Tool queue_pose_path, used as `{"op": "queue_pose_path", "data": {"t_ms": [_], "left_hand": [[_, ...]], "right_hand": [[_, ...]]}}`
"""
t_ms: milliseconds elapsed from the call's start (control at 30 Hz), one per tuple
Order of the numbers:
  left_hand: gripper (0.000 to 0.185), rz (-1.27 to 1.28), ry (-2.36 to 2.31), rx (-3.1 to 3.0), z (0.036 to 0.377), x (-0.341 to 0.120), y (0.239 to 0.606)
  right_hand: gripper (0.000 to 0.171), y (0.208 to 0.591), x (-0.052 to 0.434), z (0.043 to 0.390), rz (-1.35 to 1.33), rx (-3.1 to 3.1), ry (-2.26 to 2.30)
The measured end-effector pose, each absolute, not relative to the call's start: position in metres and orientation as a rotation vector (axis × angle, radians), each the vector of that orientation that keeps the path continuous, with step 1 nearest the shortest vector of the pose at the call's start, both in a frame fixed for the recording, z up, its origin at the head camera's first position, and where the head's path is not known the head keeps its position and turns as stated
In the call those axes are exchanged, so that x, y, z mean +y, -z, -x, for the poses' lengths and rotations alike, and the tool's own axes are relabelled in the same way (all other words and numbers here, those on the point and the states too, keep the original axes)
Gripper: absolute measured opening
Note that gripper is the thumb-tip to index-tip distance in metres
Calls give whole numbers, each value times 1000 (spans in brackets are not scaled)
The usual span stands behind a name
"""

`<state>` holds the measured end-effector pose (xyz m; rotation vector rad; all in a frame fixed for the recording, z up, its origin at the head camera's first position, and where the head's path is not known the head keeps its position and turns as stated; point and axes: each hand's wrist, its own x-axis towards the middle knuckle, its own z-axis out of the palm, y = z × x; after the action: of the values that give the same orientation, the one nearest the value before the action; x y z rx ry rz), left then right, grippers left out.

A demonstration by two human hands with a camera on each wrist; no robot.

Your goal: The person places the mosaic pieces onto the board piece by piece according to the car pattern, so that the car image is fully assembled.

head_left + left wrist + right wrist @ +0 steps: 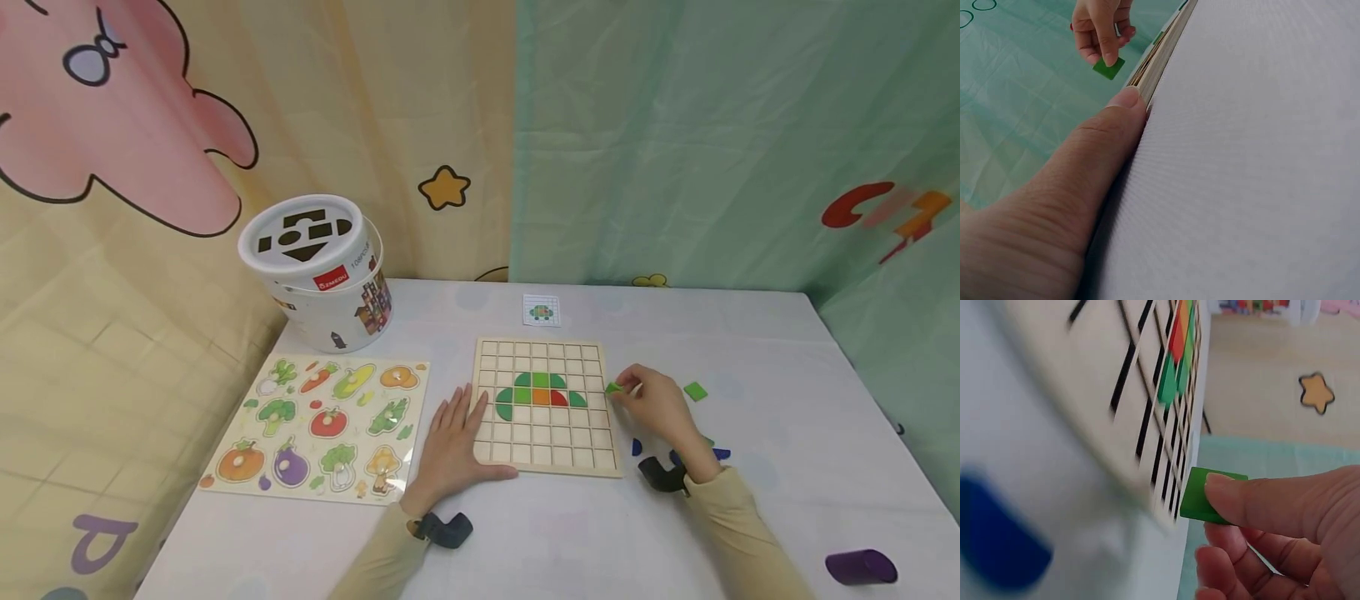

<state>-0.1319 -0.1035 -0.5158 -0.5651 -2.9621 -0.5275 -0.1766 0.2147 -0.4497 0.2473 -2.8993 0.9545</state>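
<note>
A wooden grid board (547,450) lies on the white table, with green, orange and red pieces (540,390) set in its middle rows. My left hand (450,446) lies flat at the board's left edge (1157,59), thumb (1097,144) along its front corner. My right hand (660,408) is at the board's right edge and pinches a small green square tile (614,387) (1109,67) (1200,494) between thumb and fingers. In the right wrist view the board (1085,394) is close and blurred.
Another green tile (695,391) and blue pieces (720,454) lie right of the board. A vegetable puzzle board (318,429) is at left, a white shape-sorter bucket (318,271) behind it, a small picture card (541,310) at the back, a purple cylinder (861,567) front right.
</note>
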Motion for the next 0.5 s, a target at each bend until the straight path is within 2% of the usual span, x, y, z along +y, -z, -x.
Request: {"op": "queue_pose_path", "data": {"t_ms": [500], "left_hand": [[122,573,500,-2955,133,-104,519]], "right_hand": [[5,451,134,173,-543,-2938,-1049]]}}
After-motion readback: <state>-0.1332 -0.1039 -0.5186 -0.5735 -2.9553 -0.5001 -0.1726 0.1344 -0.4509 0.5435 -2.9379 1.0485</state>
